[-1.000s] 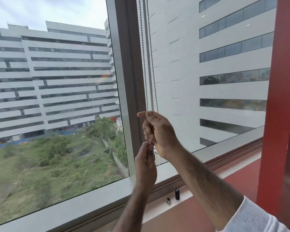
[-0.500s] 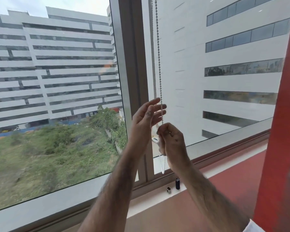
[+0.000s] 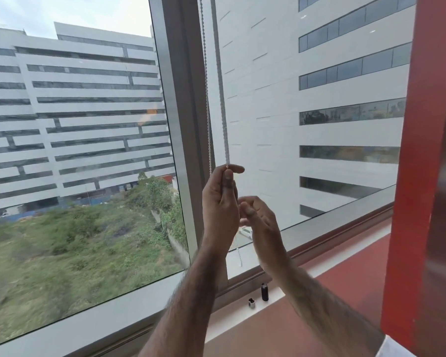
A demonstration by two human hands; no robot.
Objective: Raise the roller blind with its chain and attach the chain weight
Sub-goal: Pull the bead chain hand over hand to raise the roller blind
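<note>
Chain (image 3: 226,140) pinched in left hand (image 3: 220,202) grip, slack below

Upper-floor office: window (image 3: 88,150), neighbouring blocks (image 3: 319,99).

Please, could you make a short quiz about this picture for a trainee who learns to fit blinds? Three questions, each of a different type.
1. True or false: the left hand grips the chain.
2. Where does the small black part stand? A on the sill; B on the chain; C in the left hand.
3. Fill in: the chain's loop hangs ___ the left hand.
Key: 1 true; 2 A; 3 below.
</note>
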